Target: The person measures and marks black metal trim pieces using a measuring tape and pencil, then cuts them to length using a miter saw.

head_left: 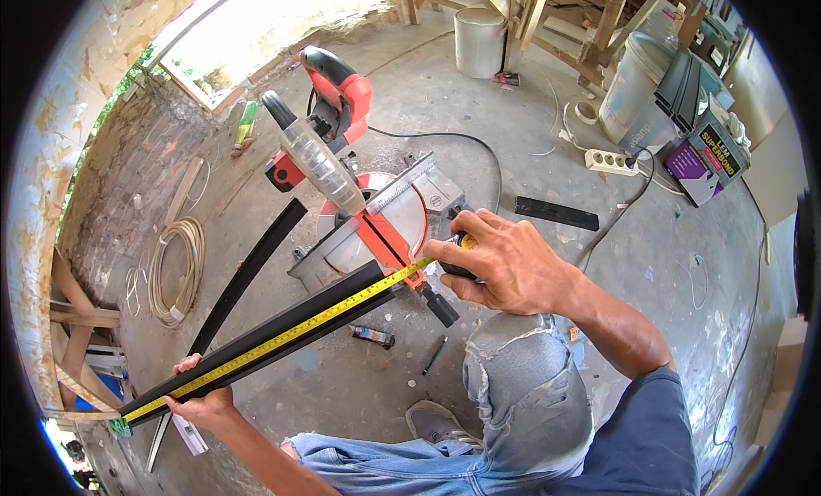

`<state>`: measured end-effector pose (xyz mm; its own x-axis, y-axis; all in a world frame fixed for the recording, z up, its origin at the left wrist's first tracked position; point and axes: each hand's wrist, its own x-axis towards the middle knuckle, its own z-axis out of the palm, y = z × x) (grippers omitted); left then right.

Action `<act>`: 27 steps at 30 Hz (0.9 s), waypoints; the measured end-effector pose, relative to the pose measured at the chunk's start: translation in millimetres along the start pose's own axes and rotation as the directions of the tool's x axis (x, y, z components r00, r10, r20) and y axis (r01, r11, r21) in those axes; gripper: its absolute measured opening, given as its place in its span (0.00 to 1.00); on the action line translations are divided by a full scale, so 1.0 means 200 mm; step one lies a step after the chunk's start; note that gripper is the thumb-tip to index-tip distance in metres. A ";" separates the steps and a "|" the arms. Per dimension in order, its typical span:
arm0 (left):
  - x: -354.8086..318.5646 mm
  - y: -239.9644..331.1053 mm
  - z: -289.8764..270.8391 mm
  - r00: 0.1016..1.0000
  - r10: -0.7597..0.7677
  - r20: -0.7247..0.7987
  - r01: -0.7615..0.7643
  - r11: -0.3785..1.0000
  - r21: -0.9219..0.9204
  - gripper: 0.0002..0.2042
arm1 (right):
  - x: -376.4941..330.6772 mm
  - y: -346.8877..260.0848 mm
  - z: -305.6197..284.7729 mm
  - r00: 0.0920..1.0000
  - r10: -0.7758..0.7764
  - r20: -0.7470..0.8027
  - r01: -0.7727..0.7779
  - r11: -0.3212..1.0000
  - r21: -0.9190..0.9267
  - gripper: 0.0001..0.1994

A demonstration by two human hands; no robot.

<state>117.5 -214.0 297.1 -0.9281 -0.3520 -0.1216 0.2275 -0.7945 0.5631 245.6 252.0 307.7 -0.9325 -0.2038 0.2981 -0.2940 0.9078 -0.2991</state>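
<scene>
Nearest to me, my left hand (201, 399) clamps the low end of the long black flat strip (256, 340), fingers (186, 364) curled over its edge and pressing the hooked end of the yellow steel measuring tape (291, 332) down onto it. From there the strip's long axis runs up and to my right, climbing from beside my left knee toward the saw, with the tape lying flat along its upper face the whole way.

At the far end my right hand (505, 261) holds the black-and-yellow tape case (462, 255), fingers wrapped tight around it and thumb stretched toward the blade where it leaves the case. So the strip spans the gap between my two hands, the left at its near end and the right just past its far end.

Beyond that sits the red and grey mitre saw (359, 188) on the concrete floor (547, 145), the strip's far end resting on its base. A second curved black strip (248, 269) lies just left of the saw.
</scene>
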 end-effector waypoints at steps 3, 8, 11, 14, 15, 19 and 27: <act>0.00 0.00 0.01 1.000 0.012 -0.028 -0.012 1.000 0.001 0.23 | 0.00 0.00 0.01 1.000 0.006 0.001 -0.006 1.000 0.001 0.21; -0.01 0.00 0.01 0.999 0.021 -0.035 -0.020 0.999 0.027 0.23 | -0.01 0.01 0.01 1.000 0.010 -0.014 -0.010 1.000 -0.006 0.21; -0.01 0.00 0.02 0.999 0.022 -0.037 -0.021 0.999 0.027 0.23 | -0.01 0.02 0.02 1.000 0.023 -0.017 -0.023 1.000 0.011 0.20; -0.02 0.00 0.03 0.998 0.022 -0.051 -0.020 0.999 0.030 0.23 | -0.01 0.02 0.02 0.999 0.013 -0.032 -0.013 1.000 0.015 0.19; -0.03 -0.01 0.04 0.997 0.030 -0.068 -0.028 0.999 0.035 0.24 | -0.01 0.02 0.02 0.999 0.016 -0.029 -0.015 1.000 0.015 0.19; -0.02 -0.01 0.04 0.998 0.031 -0.062 -0.028 0.998 0.049 0.26 | -0.02 0.02 0.02 0.999 0.024 -0.021 -0.024 1.000 0.016 0.19; 0.00 -0.01 0.03 0.997 0.029 -0.066 -0.026 0.999 0.046 0.26 | -0.02 0.03 0.03 1.000 0.027 -0.009 -0.027 1.000 0.014 0.19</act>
<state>116.0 -209.5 300.4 -0.8997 -0.4067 -0.1585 0.2378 -0.7612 0.6033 246.0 256.1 300.0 -0.9382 -0.1762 0.2980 -0.2719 0.9077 -0.3194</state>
